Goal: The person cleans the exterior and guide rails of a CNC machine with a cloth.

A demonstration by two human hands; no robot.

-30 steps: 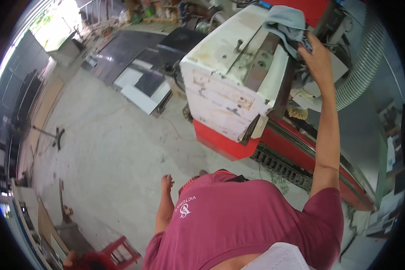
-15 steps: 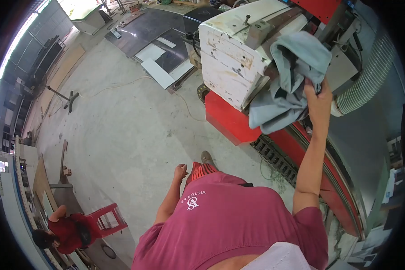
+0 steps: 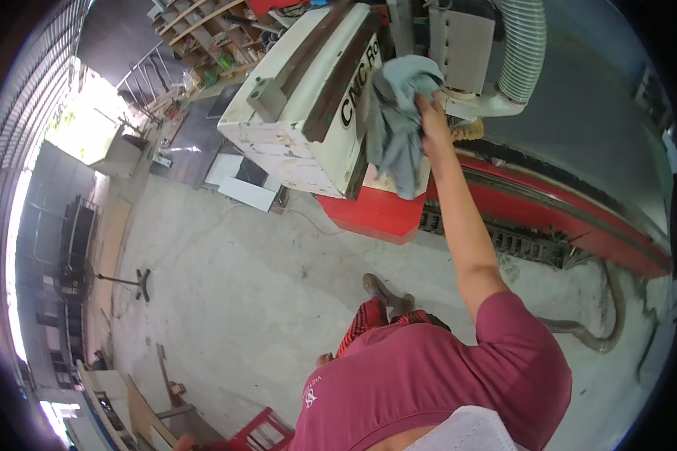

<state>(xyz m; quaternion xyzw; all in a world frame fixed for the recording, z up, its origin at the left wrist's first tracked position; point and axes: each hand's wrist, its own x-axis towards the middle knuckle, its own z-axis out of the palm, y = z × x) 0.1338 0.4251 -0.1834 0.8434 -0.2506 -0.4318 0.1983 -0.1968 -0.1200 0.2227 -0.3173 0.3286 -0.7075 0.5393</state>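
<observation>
My right hand (image 3: 435, 124) grips a crumpled grey-blue cloth (image 3: 400, 113), its arm stretched out ahead. The cloth hangs in folds against the lettered side of a white machine housing (image 3: 286, 150) and covers part of the lettering. Below the cloth, a red machine part (image 3: 376, 216) juts out over the floor. Low beside my body, my left hand (image 3: 325, 360) shows only in small part past the shirt; its fingers cannot be made out.
A ribbed hose (image 3: 522, 52) drops to the machine right of the cloth. Along the red rail (image 3: 549, 199) runs a black cable chain (image 3: 496, 239). Flat panels (image 3: 247, 193) lie beyond the housing. A fan stand (image 3: 141, 286) and a red plastic chair (image 3: 263, 432) are to the left.
My view has turned right and my body has moved nearer the machine. The cloth, still in my right hand, has gone from the housing's end to its lettered side. My left hand is now mostly hidden.
</observation>
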